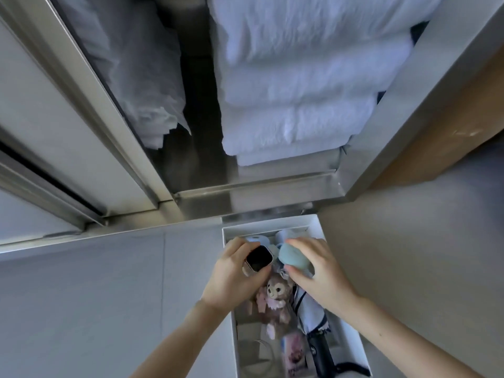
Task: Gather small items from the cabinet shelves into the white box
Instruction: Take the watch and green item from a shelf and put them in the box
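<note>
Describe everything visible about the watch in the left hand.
The watch has a rounded-square case, pale pink and metallic-looking, with a dark, blank screen facing the camera. A pale strap stub shows at its lower left. The left hand pinches it between fingers and thumb, tilted, above the white box, beside a teal pouch.

Stack of folded white towels [300, 99] upper ctr-right. Crumpled white fabric [141, 77] upper left of ctr, dark gap btwn them. Grey sliding door panel [49, 126] at left. Brown wood panel [447, 126] right edge. Grey floor [95, 296] lower left.
</note>
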A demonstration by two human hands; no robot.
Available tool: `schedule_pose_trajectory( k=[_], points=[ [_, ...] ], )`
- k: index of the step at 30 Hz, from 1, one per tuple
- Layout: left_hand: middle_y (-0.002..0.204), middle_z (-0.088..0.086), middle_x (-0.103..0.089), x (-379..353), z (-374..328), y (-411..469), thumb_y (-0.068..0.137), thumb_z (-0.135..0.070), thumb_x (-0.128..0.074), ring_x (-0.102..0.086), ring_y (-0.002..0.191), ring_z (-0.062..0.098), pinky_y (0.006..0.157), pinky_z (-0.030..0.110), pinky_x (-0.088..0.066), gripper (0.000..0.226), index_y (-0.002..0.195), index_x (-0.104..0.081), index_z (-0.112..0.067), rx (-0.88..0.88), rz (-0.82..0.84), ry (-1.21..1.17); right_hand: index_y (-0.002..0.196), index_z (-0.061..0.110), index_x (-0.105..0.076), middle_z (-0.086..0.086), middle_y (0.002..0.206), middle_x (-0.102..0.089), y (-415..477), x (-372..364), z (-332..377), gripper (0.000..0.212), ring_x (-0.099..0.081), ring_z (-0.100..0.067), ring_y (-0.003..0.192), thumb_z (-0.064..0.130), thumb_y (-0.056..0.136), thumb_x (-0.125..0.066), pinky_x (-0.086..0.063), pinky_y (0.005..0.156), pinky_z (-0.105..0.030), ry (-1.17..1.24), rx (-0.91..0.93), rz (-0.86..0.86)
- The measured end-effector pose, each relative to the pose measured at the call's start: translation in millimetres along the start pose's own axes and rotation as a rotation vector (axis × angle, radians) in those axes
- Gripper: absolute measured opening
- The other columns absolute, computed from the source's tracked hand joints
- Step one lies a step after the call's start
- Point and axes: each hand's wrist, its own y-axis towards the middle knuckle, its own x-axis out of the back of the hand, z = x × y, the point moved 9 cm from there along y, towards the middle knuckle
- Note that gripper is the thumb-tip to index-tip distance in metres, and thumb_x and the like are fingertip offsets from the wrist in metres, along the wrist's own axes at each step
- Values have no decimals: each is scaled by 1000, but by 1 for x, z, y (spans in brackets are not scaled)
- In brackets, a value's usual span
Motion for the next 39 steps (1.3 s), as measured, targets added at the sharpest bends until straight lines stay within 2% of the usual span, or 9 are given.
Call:
schedule_pose_trajectory(
  k=[4,8,13,17,20,26,32,36,39],
  points=[
    [94,-9,-62,-20,8,7,70,-37,-70,-60,88,12,81,25,-44,38,105,-69,-22,-61,58,135,125,19,-61,11,120,-59,6,-10,-15,44,-47,-11,112,23,82,-70,-29,96,-7,-56,-13,22],
    [88,-6,-67,-25,9,6,64,-43,-68,-63,79,21,79,28,-37,39,97,-70,-23,-61,34,324,125,21,-61,12,118,-57,9,-12,-22,46,-48,-13,111,18,80,-72,-27,94,-4,-75,-60,29],
    [78,-1,-64,-26,14,1,60,-42,-74,-60,72,25,78,29,-35,38,88,-67,-18,4,10,422,125,22,-59,7,121,-61,10,-17,-26,47,-49,-17,112,20,80,-72,-36,91,-24,-132,-117,65],
    [80,-2,-60,-25,13,1,62,-45,-70,-58,74,24,78,29,-35,37,87,-64,-18,-26,-8,436,123,30,-55,10,121,-60,9,-23,-32,44,-52,-14,114,31,81,-68,-42,96,-31,-118,-155,124],
    [81,-3,-58,-22,13,1,63,-47,-67,-56,75,23,79,29,-35,36,86,-63,-19,-30,-30,410,124,33,-53,12,123,-58,10,-23,-34,44,-52,-11,116,33,83,-67,-43,97,-31,-93,-167,153],
    [96,-1,-61,-15,9,-7,70,-42,-71,-58,87,24,84,28,-39,46,107,-62,-16,-3,59,377,128,15,-59,2,130,-59,10,-14,-13,44,-51,-15,122,25,88,-71,-35,102,-23,-116,-92,154],
    [108,1,-63,65,-54,-17,85,-37,-60,-56,100,26,84,35,-47,37,114,-62,-13,110,72,307,115,4,-66,-6,112,-66,13,63,66,40,-58,-21,106,34,91,-53,-39,94,-22,-115,-43,-39],
    [104,0,-62,147,-137,-19,89,-32,-59,-54,96,23,82,25,-39,27,109,-61,-15,95,4,304,106,2,-70,-9,102,-69,6,137,154,34,-59,-23,97,29,92,-54,-47,86,-30,-158,40,-119],
    [106,3,-63,220,-225,-18,91,-32,-56,-55,98,24,83,29,-43,29,112,-62,-12,86,-8,331,106,3,-70,-9,102,-70,-5,216,238,35,-63,-26,94,30,93,-52,-50,82,-35,-212,62,-154]
  ],
)
